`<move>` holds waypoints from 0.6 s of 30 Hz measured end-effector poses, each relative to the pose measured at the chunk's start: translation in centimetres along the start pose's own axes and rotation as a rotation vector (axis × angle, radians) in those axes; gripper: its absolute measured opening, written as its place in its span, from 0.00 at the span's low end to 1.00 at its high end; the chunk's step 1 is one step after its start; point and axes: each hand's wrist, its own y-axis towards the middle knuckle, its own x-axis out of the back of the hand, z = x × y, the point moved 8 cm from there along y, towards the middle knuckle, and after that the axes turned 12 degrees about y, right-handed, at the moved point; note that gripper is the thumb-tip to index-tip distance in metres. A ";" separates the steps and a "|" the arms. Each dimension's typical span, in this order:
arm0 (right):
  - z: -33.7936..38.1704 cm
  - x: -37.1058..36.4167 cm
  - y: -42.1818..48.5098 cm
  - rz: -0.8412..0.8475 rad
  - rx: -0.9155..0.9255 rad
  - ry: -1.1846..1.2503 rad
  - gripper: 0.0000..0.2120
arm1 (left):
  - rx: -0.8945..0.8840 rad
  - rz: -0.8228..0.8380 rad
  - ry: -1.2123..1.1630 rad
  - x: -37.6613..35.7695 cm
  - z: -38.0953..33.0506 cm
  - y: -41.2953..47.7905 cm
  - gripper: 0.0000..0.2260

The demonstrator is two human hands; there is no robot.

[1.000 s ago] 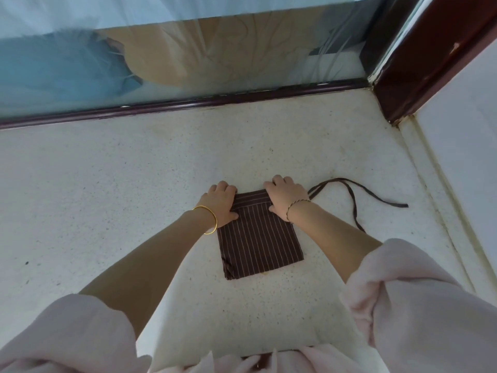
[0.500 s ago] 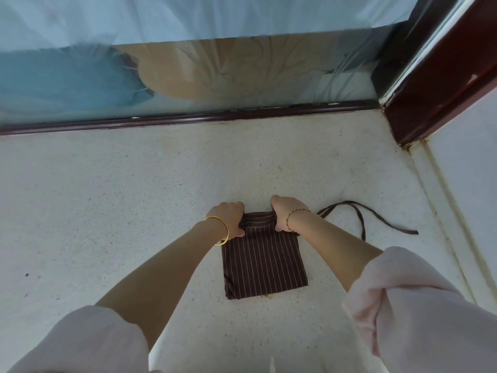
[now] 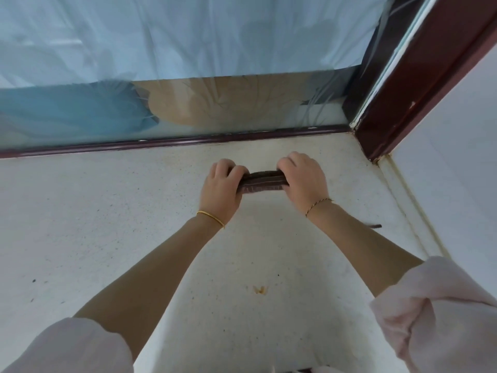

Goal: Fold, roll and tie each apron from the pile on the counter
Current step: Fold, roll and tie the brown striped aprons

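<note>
The rolled striped apron (image 3: 262, 181) sits toward the far side of the table (image 3: 107, 224), its long axis running left to right, bridging both hands; whether it rests on the surface or is slightly lifted is unclear; the left hand (image 3: 222, 188) curls round its left end; the right hand (image 3: 302, 181) clasps its right end, fingers over the top; a tie strap (image 3: 375, 226) end shows nearer and to the right, beyond the right forearm; the right hand looks closer for fetching it.
</note>
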 end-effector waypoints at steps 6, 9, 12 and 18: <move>1.3 -3.8 -8.4 0.059 0.027 -0.012 0.17 | -0.239 0.059 0.243 -3.7 -2.0 -8.0 0.09; 2.1 -7.7 -14.3 0.229 0.048 0.069 0.17 | -0.453 0.265 0.238 -6.8 -3.2 -13.4 0.11; 1.6 -10.2 -17.1 0.518 -0.080 0.134 0.13 | -0.485 0.577 0.175 -8.0 -3.6 -15.5 0.14; -0.4 -10.2 -17.6 0.819 -0.437 0.525 0.14 | -0.073 1.079 -0.177 -7.9 -2.4 -15.2 0.12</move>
